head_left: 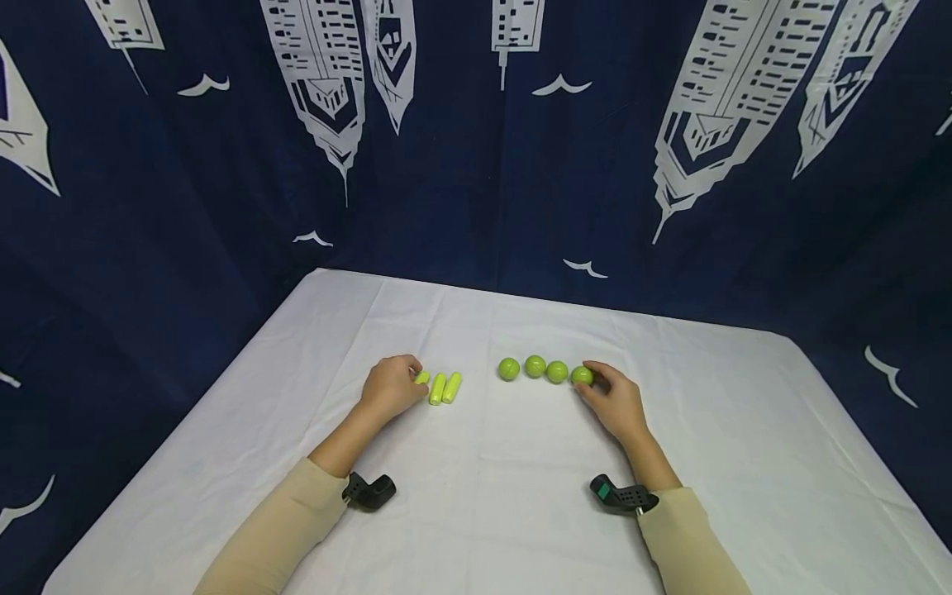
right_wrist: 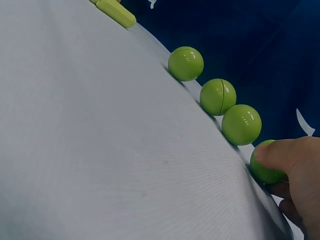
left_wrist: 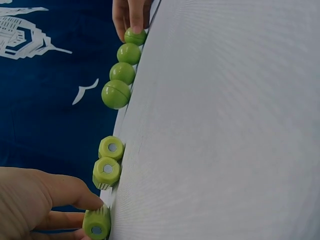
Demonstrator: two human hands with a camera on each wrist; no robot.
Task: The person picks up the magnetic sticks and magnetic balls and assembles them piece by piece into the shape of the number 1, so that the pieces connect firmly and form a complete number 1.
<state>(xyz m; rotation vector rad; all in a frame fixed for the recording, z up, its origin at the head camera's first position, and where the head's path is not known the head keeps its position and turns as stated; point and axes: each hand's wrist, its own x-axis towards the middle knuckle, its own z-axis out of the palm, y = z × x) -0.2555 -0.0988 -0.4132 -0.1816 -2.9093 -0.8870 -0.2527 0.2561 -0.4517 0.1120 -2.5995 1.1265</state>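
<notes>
- Running up the left side, the edge of the white-covered tabletop [head_left: 483, 496] slants to a rounded far corner, with plain cloth between it and the left sleeve [head_left: 283, 529].
- Behind both hands, the far edge crosses in front of a dark blue curtain [head_left: 446, 207], a strip of cloth separating it from the small things.
- Midway, a gap of white cloth parts cylinders from balls; more spreads nearward between the forearms.
- On the right, the edge slants outward, well apart from the right sleeve [head_left: 687, 537].
- The left hand's [head_left: 390, 388] grip is narrowed to a pinch, thumb and fingers about the leftmost yellow-green cylinder [left_wrist: 96, 223].
- Just right of it lie two more cylinders [head_left: 451, 388], close side by side and untouched.
- Beyond the gap, three green balls [head_left: 535, 366] stand in a slightly uneven row, the first a little apart.
- The right hand's [head_left: 617, 405] grip is spread to a ball's width, pinching the rightmost green ball [right_wrist: 265, 172] between thumb and fingers.
</notes>
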